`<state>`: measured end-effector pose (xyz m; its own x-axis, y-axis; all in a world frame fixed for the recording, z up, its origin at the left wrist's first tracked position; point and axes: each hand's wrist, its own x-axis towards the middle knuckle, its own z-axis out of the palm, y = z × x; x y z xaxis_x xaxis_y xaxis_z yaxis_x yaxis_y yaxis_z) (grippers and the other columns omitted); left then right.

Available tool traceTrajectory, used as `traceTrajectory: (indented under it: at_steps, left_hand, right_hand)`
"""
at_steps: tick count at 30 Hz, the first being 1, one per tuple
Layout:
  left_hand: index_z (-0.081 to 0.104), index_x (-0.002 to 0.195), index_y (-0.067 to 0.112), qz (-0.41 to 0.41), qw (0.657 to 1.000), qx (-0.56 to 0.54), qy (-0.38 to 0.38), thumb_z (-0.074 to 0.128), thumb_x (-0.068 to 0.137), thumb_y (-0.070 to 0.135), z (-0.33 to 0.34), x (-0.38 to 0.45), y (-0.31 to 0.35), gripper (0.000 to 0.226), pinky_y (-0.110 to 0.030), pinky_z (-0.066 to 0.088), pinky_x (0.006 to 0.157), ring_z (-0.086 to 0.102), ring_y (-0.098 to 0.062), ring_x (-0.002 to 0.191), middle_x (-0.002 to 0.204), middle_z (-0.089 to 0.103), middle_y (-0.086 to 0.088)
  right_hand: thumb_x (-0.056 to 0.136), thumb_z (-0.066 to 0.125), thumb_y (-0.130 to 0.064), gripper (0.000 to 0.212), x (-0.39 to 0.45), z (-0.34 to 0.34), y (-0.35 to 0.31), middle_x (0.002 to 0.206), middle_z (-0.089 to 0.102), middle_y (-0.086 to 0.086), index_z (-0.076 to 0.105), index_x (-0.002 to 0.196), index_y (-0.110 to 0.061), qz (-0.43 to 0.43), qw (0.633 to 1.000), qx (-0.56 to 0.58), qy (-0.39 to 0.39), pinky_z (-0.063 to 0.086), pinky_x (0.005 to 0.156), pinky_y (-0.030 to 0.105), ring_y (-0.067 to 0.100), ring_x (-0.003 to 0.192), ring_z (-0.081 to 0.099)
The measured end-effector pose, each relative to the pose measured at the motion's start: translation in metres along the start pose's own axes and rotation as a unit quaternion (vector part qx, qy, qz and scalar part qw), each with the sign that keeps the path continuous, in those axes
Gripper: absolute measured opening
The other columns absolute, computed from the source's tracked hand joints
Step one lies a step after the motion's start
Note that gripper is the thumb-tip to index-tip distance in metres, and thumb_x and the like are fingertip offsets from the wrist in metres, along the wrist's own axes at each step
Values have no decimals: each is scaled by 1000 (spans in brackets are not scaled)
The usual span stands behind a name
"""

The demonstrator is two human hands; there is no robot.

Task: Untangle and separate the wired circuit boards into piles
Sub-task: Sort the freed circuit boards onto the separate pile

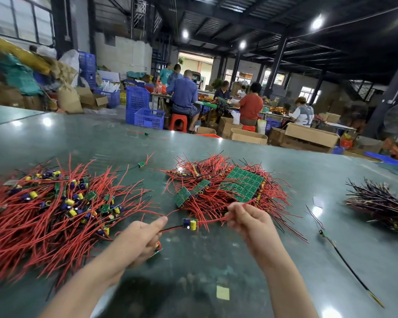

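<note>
Near the front edge of a glossy green worktop [285,260], a person holds one small wired circuit board [190,223] in the air between both hands, its long axis running left to right across the view. The board's blue and yellow capacitors face the camera, a dark lead runs out to the left and a red lead to the right. The left hand [140,239] has its fingers curled around the dark lead, the thumb lying straight along the top and pointing toward the board; a second small board [157,249] shows under its curled fingers. The right hand [248,222] pinches the red lead between thumb and fingertips, the other fingers folded close together. Toward the left edge lies a broad pile of separated boards [55,207], their red wires fanning mostly toward the front. Just behind the hands, near the middle of the worktop, sits a tangled heap [216,191] topped by a large green panel [241,184] lying tilted. A dark-wired bundle [381,203] rests near the right edge, with a single black-wired board [323,232] lying loose in front of it. Two stray boards [141,164] lie farther back. Workers sit at distant tables [216,104].
</note>
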<state>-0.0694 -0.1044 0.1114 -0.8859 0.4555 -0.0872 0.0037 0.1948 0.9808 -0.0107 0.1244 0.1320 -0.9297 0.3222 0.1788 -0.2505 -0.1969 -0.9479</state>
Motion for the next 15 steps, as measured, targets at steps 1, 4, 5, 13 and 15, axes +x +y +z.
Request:
traceTrajectory:
  at_steps: [1,4,5,13,15]
  left_hand:
    - [24,37,20,-4,999,42,12,46,95,40,-1,1,-1,65,-18,11,41,15,-12,30,35,19,3]
    - [26,40,13,14,949,288,128,43,96,43,-3,1,-2,66,-30,19,51,29,-20,42,40,27,2]
    - [27,43,11,22,920,356,161,40,96,46,-3,0,-3,65,-30,21,50,32,-20,45,42,30,2]
    - [57,108,33,203,862,415,209,7,86,51,26,-17,-7,57,-29,46,70,62,-12,94,97,68,12]
    - [44,125,40,207,892,353,190,13,87,60,39,-21,-9,53,-27,43,74,59,-8,100,107,62,17]
  right_hand:
    - [88,56,-9,24,0,-2,1,63,67,1,71,69,-11,-41,994,-106,9,49,57,15,7,57,58]
    - [92,53,-2,32,2,4,8,60,67,-6,69,69,-16,-83,970,-222,52,48,58,13,2,58,59]
    - [92,53,-1,32,2,8,10,58,67,-8,68,69,-17,-84,967,-234,60,48,58,13,0,58,59]
    - [92,53,0,29,-8,36,17,61,68,-7,69,72,-15,-118,974,-192,33,47,58,14,2,58,59]
    - [91,53,-3,27,-12,42,16,63,68,-3,70,73,-14,-119,983,-137,37,48,58,15,4,58,58]
